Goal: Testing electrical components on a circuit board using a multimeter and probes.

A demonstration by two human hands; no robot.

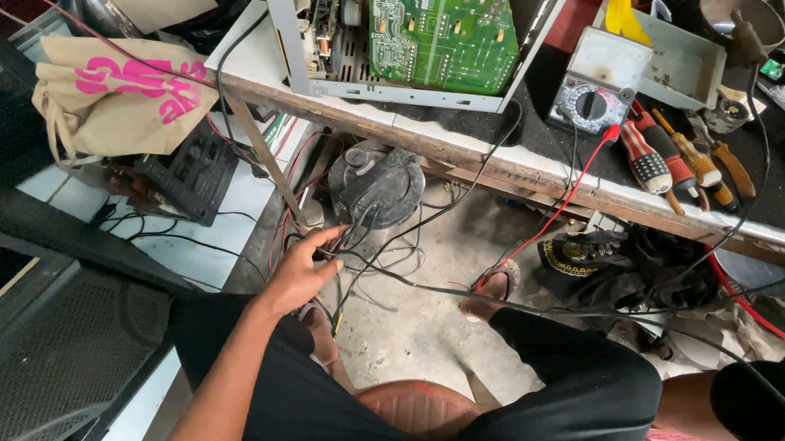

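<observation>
Head view: person seated on a red stool, looking down under the workbench.
Left hand (305, 270): reached down below the tabletop (467, 157), fingers curled narrow around a bundle of black wires (360, 250); grip looks light, a pinch more than a fist.
Right hand: out of view; cannot tell its state.
Black wires: just below the round dark motor housing (378, 186), trailing over the concrete floor (423, 321).
Handling, wires: judged light, limp, thinly insulated; best held in a gathered bunch near the housing, since single strands could slip or pull at their joints.
Handling, motor housing: judged heavy and rigid.
Above the housing: green circuit board (443, 31) in a metal chassis.
Right of the housing: analogue multimeter (597, 84), red test lead (559, 207), screwdrivers (673, 164).
Left of the housing: beige cloth bag (121, 94).
</observation>
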